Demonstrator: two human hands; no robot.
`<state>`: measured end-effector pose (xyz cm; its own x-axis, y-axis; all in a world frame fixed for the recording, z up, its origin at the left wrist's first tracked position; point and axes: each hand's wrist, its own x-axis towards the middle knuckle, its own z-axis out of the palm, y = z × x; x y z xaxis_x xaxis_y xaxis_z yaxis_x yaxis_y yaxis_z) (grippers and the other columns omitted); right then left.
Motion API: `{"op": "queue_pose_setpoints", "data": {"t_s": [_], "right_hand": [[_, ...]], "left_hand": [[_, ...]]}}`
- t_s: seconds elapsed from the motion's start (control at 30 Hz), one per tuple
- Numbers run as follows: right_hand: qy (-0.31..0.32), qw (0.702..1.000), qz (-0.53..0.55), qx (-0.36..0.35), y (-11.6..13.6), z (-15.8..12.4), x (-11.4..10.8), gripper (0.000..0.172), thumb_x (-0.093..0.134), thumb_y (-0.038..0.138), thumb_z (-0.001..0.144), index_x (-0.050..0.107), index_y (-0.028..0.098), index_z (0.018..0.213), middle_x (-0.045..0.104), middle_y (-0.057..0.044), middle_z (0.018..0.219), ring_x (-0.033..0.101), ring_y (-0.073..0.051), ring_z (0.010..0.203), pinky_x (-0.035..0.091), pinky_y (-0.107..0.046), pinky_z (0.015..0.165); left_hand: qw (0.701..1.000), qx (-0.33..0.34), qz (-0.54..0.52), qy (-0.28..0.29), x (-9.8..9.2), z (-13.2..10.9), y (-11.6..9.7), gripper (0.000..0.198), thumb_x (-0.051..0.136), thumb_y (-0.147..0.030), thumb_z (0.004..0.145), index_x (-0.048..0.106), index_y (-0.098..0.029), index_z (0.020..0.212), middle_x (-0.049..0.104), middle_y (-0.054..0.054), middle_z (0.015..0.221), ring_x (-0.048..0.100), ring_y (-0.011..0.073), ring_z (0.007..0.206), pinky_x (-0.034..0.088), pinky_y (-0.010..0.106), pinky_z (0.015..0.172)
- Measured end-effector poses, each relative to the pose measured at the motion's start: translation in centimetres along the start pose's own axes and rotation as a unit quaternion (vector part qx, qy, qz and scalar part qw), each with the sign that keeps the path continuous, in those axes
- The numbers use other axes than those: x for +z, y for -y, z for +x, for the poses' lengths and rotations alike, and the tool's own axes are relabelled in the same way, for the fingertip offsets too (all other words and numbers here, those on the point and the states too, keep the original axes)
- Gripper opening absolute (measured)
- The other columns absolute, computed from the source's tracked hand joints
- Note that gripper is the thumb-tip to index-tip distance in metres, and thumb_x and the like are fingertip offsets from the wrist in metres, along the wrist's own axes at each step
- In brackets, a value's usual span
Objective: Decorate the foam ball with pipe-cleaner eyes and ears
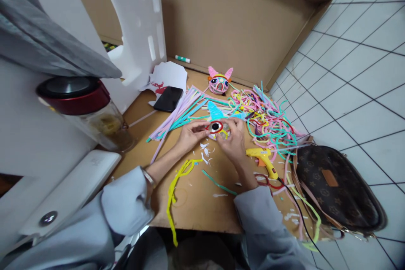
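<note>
The left hand (191, 133) has thumb and fingertips nearly closed in a pinch on the left side of a small craft piece (224, 133), whose upright blue ear (215, 110) rises between the two hands. The right hand (233, 139) curls around its other side, thumb brought in to the front, so from here the piece looks gripped from 9 and 3 o'clock. Its red ring (209, 125) circles a black disc (215, 126) between the fingers.

I'd keep the pressure light and even, steadying with one hand while the other makes small adjustments; hard squeezing could skew the ring or bend the ear.

White scraps (205, 152) lie just below, towards 7, with a yellow strand (172, 190) further that way and a green strand (218, 181) at 6. A finished-looking pink-eared figure (219, 85) sits at 12, a tangled heap (272, 120) at 3, straight stems (182, 114) and a phone (168, 99) at 10.

The roomiest way to draw back seems towards 6, though the brown work surface (196, 211) ends there, before the lap. Towards 4, the right elbow should mind the yellow glue gun (265, 160), its cord (300, 211) and the bag (338, 190) beyond.
</note>
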<state>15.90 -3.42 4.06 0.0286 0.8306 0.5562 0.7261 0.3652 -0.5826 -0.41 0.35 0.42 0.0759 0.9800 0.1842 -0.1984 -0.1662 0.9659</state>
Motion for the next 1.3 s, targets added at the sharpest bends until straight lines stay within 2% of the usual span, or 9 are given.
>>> {"op": "queue_pose_setpoints", "data": {"t_s": [0.2, 0.37, 0.53, 0.7, 1.07, 1.3], "right_hand": [[0.001, 1.000, 0.011, 0.010, 0.08, 0.04, -0.02, 0.030, 0.075, 0.035, 0.076, 0.073, 0.025, 0.105, 0.052, -0.009, 0.110, 0.053, -0.030, 0.113, 0.047, -0.049, 0.104], [-0.005, 1.000, 0.008, 0.007, -0.27, -0.14, 0.39, 0.033, 0.074, 0.041, 0.080, 0.074, 0.026, 0.110, 0.052, -0.010, 0.114, 0.051, -0.030, 0.114, 0.047, -0.050, 0.103], [0.009, 1.000, -0.008, 0.001, -0.58, -0.25, 0.52, 0.037, 0.073, 0.034, 0.079, 0.073, 0.026, 0.115, 0.050, -0.010, 0.117, 0.050, -0.031, 0.116, 0.046, -0.052, 0.105], [0.010, 1.000, -0.019, -0.008, -0.60, -0.28, 0.43, 0.038, 0.068, 0.025, 0.077, 0.072, 0.026, 0.115, 0.050, -0.010, 0.117, 0.050, -0.031, 0.117, 0.046, -0.051, 0.106], [0.029, 0.999, -0.030, -0.009, -0.41, -0.24, 0.14, 0.042, 0.066, 0.021, 0.076, 0.071, 0.024, 0.117, 0.049, -0.011, 0.118, 0.051, -0.030, 0.117, 0.047, -0.049, 0.105], [0.033, 0.999, -0.036, -0.007, -0.15, -0.23, -0.03, 0.043, 0.064, 0.018, 0.075, 0.071, 0.021, 0.117, 0.050, -0.013, 0.118, 0.051, -0.032, 0.117, 0.047, -0.051, 0.105]], "left_hand": [[1.000, 0.000, -0.008, 0.002, -0.06, 0.05, 0.11, 0.038, 0.093, -0.044, 0.054, 0.081, -0.021, 0.083, 0.077, 0.011, 0.108, 0.071, 0.0302, 0.101, 0.055, 0.046, 0.097], [1.000, 0.014, -0.007, 0.005, -0.02, 0.16, 0.31, 0.035, 0.091, -0.040, 0.057, 0.081, -0.020, 0.084, 0.077, 0.012, 0.109, 0.071, 0.0290, 0.099, 0.055, 0.046, 0.096], [1.000, 0.026, 0.000, 0.004, -0.03, 0.30, 0.38, 0.032, 0.090, -0.039, 0.057, 0.082, -0.022, 0.083, 0.079, 0.009, 0.101, 0.071, 0.0288, 0.097, 0.054, 0.046, 0.096], [1.000, 0.022, 0.002, 0.004, -0.09, 0.34, 0.48, 0.034, 0.092, -0.041, 0.056, 0.082, -0.021, 0.082, 0.078, 0.010, 0.102, 0.071, 0.0279, 0.092, 0.056, 0.045, 0.091], [1.000, 0.023, -0.007, 0.008, -0.02, -0.05, 0.48, 0.036, 0.091, -0.041, 0.059, 0.082, -0.020, 0.086, 0.076, 0.011, 0.110, 0.070, 0.0267, 0.095, 0.058, 0.044, 0.090], [1.000, 0.016, -0.017, 0.013, 0.00, 0.05, 0.69, 0.039, 0.092, -0.044, 0.057, 0.082, -0.020, 0.086, 0.076, 0.011, 0.106, 0.070, 0.0280, 0.095, 0.058, 0.044, 0.089]]}}
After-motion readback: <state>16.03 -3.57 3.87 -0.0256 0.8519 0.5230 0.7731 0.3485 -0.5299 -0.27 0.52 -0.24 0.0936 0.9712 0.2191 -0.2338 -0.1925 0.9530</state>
